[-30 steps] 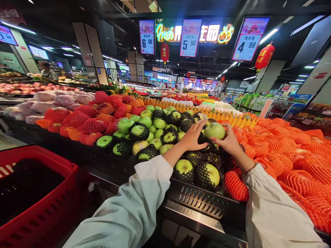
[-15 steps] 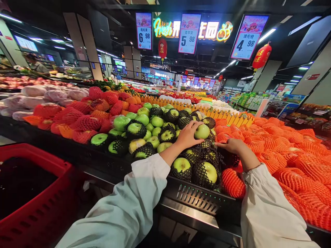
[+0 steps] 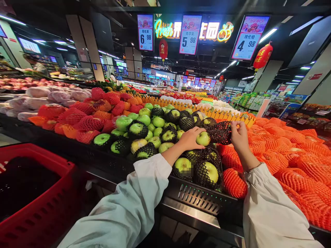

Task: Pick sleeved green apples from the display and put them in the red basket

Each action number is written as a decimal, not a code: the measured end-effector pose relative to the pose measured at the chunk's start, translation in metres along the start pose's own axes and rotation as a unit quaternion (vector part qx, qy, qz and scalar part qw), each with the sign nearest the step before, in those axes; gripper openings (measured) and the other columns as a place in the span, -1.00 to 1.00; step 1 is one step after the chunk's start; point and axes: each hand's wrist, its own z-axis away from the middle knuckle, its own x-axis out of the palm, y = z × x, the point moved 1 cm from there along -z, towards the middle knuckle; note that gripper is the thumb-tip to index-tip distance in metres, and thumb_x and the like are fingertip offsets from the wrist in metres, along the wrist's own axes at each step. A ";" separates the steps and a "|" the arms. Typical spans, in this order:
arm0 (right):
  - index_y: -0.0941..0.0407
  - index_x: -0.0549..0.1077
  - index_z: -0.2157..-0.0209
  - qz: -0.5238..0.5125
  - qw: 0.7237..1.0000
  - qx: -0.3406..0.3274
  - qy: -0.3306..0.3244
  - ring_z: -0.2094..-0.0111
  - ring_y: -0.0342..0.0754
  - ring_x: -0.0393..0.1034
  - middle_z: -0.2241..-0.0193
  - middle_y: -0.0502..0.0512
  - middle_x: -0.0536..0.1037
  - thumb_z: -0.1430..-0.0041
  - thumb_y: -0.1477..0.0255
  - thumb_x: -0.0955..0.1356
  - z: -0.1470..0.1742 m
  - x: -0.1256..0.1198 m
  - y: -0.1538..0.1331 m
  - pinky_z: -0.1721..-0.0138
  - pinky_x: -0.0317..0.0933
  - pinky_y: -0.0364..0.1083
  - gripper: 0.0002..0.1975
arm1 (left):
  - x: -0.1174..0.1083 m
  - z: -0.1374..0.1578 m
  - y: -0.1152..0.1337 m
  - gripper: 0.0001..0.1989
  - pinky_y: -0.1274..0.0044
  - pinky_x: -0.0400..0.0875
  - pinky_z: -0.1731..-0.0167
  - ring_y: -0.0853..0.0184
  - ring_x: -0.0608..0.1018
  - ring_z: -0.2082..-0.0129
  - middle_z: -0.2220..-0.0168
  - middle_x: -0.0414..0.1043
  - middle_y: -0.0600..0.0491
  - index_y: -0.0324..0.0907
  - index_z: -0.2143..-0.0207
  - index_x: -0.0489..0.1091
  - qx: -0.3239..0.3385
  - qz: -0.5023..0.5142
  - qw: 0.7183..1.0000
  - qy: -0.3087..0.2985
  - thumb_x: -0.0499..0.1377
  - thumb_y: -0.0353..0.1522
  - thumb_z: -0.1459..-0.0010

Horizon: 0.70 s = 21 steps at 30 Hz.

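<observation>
My left hand is closed around a green apple, with thumb below and fingers over the top. A black foam net sleeve stretches from the apple's right side to my right hand, whose fingers pinch its far end. Whether the sleeve still wraps part of the apple I cannot tell. Beneath my hands lie more green apples, several of them in black nets, heaped in a black display bin.
Oranges in orange foam nets are piled to the right, and red-netted fruit to the left. A red basket stands at the lower left. A yellow picket divider runs behind. Price screens hang overhead.
My right hand has risen and now pulls the black net sleeve out to the right. My left hand keeps its grip on the apple, nearly in the same place.
</observation>
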 end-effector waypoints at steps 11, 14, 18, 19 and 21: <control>0.04 0.31 0.61 -0.128 0.944 0.120 -0.278 0.36 0.11 0.47 0.54 0.06 0.49 0.05 0.09 0.32 0.009 0.009 0.003 0.26 0.45 0.10 -0.68 | 0.004 -0.001 -0.005 -0.09 0.34 0.45 -0.03 0.06 0.48 -0.14 -0.21 0.31 -0.04 -0.09 -0.26 0.21 -0.026 -0.027 0.999 -0.039 0.46 -0.11 0.11; 0.05 0.28 0.66 -0.101 0.938 0.091 -0.318 0.39 0.07 0.44 0.59 -0.01 0.45 0.18 0.26 0.40 0.011 0.012 0.003 0.21 0.44 0.08 -0.76 | 0.004 -0.001 -0.005 -0.11 0.33 0.45 -0.05 0.07 0.48 -0.13 -0.20 0.32 -0.04 -0.09 -0.24 0.22 -0.029 -0.016 0.999 -0.027 0.46 -0.12 0.11; 0.07 0.42 0.48 -0.072 0.942 0.068 -0.320 0.33 0.06 0.46 0.46 0.00 0.53 0.11 0.28 0.39 0.013 0.017 0.003 0.23 0.47 0.08 -0.83 | 0.002 0.000 -0.002 -0.18 0.31 0.44 -0.06 0.09 0.49 -0.12 -0.20 0.32 0.00 -0.05 -0.19 0.23 -0.032 0.010 0.999 0.007 0.47 -0.21 0.11; 0.07 0.43 0.41 -0.078 0.946 0.082 -0.303 0.34 0.05 0.47 0.41 0.02 0.55 0.11 0.27 0.41 0.013 0.018 0.004 0.30 0.49 0.07 -0.79 | 0.002 0.000 -0.001 -0.20 0.32 0.45 -0.05 0.10 0.49 -0.12 -0.19 0.32 0.02 -0.03 -0.17 0.24 -0.035 0.018 0.999 0.019 0.47 -0.23 0.11; 0.07 0.43 0.29 -0.094 0.953 0.113 -0.266 0.38 0.03 0.46 0.33 0.06 0.56 0.14 0.27 0.45 0.013 0.018 0.005 0.42 0.48 0.03 -0.67 | 0.000 0.000 0.000 -0.24 0.32 0.46 -0.04 0.10 0.49 -0.11 -0.18 0.32 0.04 -0.02 -0.14 0.25 -0.045 0.035 0.997 0.052 0.47 -0.25 0.10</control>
